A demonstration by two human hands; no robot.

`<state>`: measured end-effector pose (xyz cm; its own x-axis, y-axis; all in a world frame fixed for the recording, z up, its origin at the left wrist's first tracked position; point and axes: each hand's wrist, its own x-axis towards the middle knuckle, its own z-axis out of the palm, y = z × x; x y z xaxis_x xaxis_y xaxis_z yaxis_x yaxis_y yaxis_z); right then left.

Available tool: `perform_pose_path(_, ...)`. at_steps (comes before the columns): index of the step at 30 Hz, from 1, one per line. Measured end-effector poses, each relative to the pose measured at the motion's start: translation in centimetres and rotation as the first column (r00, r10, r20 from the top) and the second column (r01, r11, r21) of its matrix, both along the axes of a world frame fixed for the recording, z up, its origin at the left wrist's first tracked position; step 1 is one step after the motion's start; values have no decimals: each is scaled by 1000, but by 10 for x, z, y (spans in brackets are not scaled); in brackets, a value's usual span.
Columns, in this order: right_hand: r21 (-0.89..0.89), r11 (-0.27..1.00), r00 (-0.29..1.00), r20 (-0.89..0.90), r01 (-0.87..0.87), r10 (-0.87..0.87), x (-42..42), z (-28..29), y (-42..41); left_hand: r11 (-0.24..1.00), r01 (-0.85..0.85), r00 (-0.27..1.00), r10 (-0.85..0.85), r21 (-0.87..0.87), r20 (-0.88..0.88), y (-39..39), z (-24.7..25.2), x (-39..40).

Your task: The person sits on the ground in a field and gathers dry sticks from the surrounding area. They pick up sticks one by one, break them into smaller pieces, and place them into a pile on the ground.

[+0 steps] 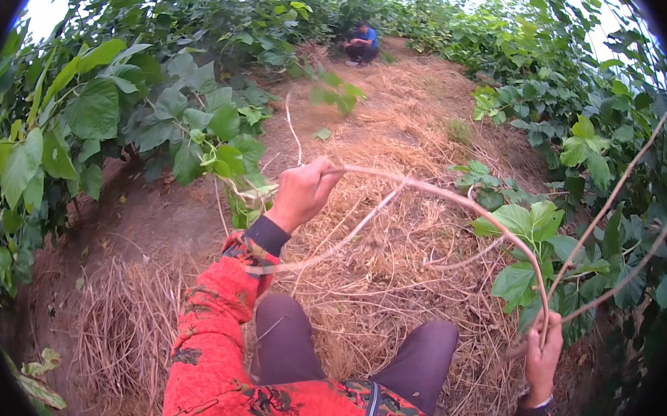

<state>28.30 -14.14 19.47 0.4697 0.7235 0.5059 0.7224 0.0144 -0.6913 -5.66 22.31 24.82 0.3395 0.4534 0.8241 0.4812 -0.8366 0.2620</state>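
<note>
A long bare brown branch (456, 198) arches in front of me from one hand to the other. My left hand (304, 191) is closed around its far end, at the upper middle of the view. Low on the right, my right hand (543, 350) grips the other end, where further thin stems (613, 195) spread up and right from the fist. Leaves and twigs (247, 196) hang just left of my left hand; whether it holds them too, I cannot tell. A pale peeled-looking stem (342, 243) slants below the arch towards my left sleeve.
Leafy bushes rise on the left (96, 110) and on the right (582, 138). Dry straw and twigs (409, 120) cover the path between them. A bundle of thin sticks (125, 321) lies at lower left. Farther up the path a person in blue (363, 43) squats.
</note>
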Motion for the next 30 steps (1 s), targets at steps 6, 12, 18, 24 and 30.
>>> perform_pose_path(6, -182, 969, 980, 69, -170, 185, -29, -12, 67, 486, 737, 630, -242, -470, 738, -2, 14, 48)
perform_pose_path(12, 66, 938, 904, -254, -339, 345, -47, -1, 149, 160, 967, 222, -148, -198, 964, -42, 16, 105)
perform_pose_path(18, -108, 912, 902, -228, -397, 366, -69, -20, 192, 26, 1000, 13, 91, -16, 996, -26, -27, 87)
perform_pose_path(24, -179, 885, 879, -305, -430, 366, -101, -54, 218, 402, 914, 21, 106, -62, 994, -46, -65, 71)
perform_pose_path(30, -415, 765, 856, -73, -493, 512, -154, -64, 208, 313, 911, 240, 123, -267, 963, -10, -138, 42)
